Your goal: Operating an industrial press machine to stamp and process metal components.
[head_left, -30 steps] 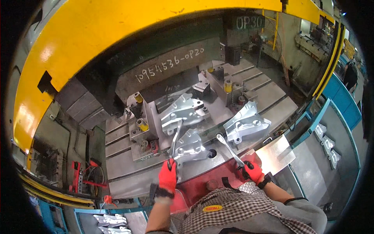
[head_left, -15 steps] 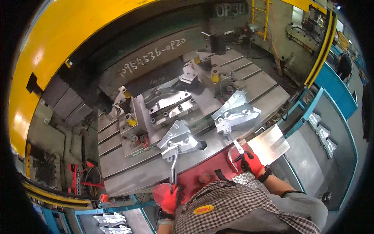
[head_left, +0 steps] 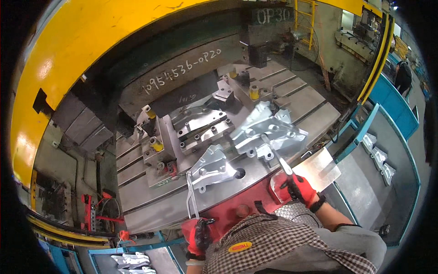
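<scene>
My left hand (head_left: 199, 236), in a red and black glove, is closed around the handles of metal tongs (head_left: 191, 196). Their tip reaches the left edge of a silver stamped metal bracket (head_left: 211, 168) lying on the press bed; whether they grip it I cannot tell. My right hand (head_left: 299, 188), gloved alike, grips a second pair of metal tongs (head_left: 279, 156). Those tongs end at the lower edge of another stamped bracket (head_left: 258, 131), tilted over the bed. A similar bracket (head_left: 295, 137) shows partly behind it, overlapped.
A lower die (head_left: 205, 132) with shiny steel blocks stands mid-bed under a dark upper die (head_left: 182, 73). Yellow-topped posts (head_left: 155, 144) rise beside it. Blue-framed bins (head_left: 401, 214) with brackets stand right and lower left. A metal plate (head_left: 319, 171) juts out at front right.
The right-hand bracket has moved left, exposing another behind it. My left tongs have shifted from the left bracket's lower front to its left edge. The view has shifted slightly.
</scene>
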`<action>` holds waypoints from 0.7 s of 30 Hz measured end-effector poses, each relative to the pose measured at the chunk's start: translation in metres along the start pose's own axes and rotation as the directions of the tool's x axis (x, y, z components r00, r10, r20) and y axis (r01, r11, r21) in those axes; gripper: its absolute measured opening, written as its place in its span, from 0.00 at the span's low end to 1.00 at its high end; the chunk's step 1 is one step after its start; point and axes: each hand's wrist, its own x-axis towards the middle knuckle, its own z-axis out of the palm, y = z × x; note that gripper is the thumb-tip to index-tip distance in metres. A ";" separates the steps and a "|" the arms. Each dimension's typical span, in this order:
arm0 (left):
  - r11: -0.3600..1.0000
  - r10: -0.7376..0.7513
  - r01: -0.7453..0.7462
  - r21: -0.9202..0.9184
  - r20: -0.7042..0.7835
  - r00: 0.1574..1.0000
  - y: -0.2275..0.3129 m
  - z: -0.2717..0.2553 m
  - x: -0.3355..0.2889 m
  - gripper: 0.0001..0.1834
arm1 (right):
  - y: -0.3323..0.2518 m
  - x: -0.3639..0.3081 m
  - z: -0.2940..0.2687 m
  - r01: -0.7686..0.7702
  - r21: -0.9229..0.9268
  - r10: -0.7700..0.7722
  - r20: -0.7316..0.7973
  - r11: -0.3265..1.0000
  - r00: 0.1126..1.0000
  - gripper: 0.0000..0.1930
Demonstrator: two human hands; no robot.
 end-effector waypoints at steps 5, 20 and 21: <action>0.796 0.222 -0.157 0.584 -0.041 0.974 -0.005 0.004 -0.007 0.14 | -0.023 0.072 0.071 -0.065 0.248 -0.021 0.329 0.967 0.944 0.19; 0.716 0.333 -0.149 0.682 -0.146 0.932 -0.004 0.013 -0.004 0.13 | -0.024 0.282 0.179 0.042 -0.158 -0.001 0.253 0.987 0.967 0.23; 0.756 0.281 -0.160 0.635 -0.094 0.955 -0.004 0.010 -0.001 0.13 | -0.029 0.281 0.179 0.014 -0.117 0.016 0.251 0.993 0.968 0.23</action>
